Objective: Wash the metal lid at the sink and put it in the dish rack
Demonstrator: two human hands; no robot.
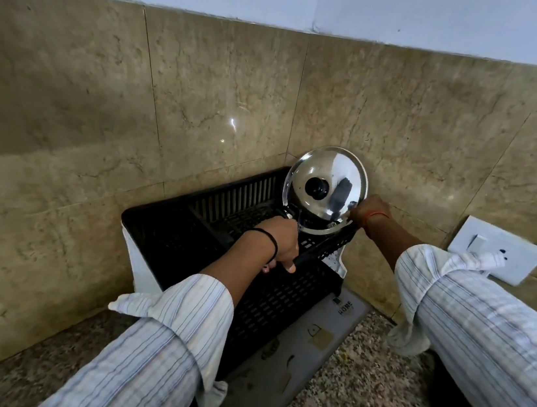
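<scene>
The metal lid (325, 190) stands on edge at the dish rack's (189, 227) two-o'clock corner: the racking step. The right hand (367, 211) pinches its rim at four o'clock; the left hand (280, 242) is closed on a black handle (300, 259). Next, I judge: settle it, then release.

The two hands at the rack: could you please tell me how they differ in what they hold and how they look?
The left hand grips a dark handle over the rack, near its middle; the right hand holds the lid by its rim at the far corner. The left wrist wears a black band, the right an orange thread. The left hand sits nearer the camera, the right further back. Both come out of rolled striped sleeves.
</scene>
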